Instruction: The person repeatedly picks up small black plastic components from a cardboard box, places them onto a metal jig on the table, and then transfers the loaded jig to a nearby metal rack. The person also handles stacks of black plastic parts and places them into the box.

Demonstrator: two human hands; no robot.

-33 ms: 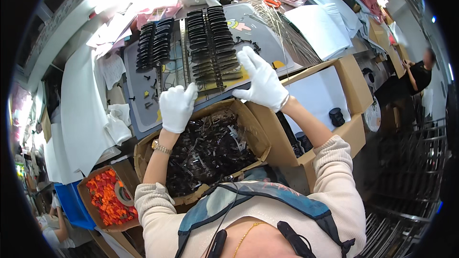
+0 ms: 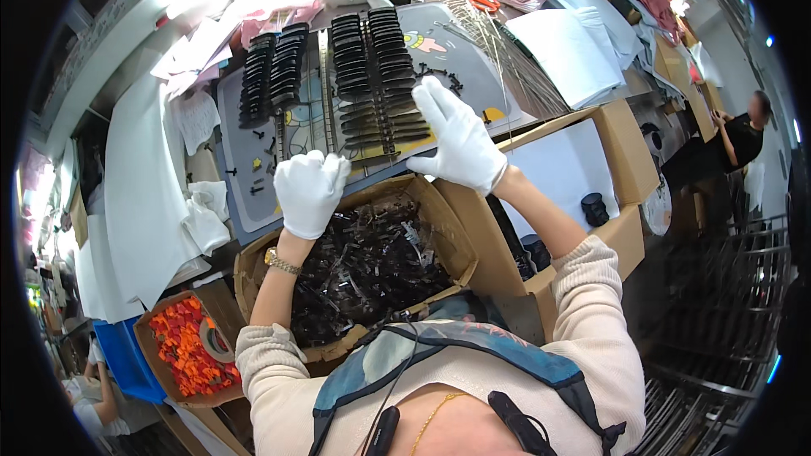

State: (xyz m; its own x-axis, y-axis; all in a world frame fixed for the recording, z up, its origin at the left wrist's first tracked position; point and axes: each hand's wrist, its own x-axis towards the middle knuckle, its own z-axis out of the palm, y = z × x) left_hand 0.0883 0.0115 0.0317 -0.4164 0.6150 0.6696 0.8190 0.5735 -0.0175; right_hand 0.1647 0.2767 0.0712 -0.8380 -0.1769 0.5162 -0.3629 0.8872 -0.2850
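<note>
My left hand (image 2: pixel 311 196), in a white glove, is closed with its fingers curled above the near edge of a grey mat (image 2: pixel 253 211); what it holds, if anything, is hidden. My right hand (image 2: pixel 460 139), gloved too, is open: index and middle fingers reach forward, thumb apart. Its fingertips lie beside a double row of glossy curved pieces (image 2: pixel 372 59), mostly black, the nearer ones brownish and see-through. Further left stands a shorter double row of black pieces (image 2: pixel 274 72). Between them runs a narrow metal strip (image 2: pixel 323 89). Small black screws (image 2: pixel 452 80) lie loose on the mat.
Below my hands sits a carton (image 2: pixel 460 253) of dark see-through plastic pieces. At right an open carton (image 2: pixel 629 152) holds a white sheet and black rolls. Orange and red bits (image 2: pixel 190 346) fill a lower-left box beside a blue bin (image 2: pixel 127 359). Red-handled scissors (image 2: pixel 484 2) lie far back. Another person (image 2: pixel 743 135) stands right.
My left hand has shifted slightly left, its fingers curled in more. My right hand has moved a little left and forward. The rows of pieces look the same.
</note>
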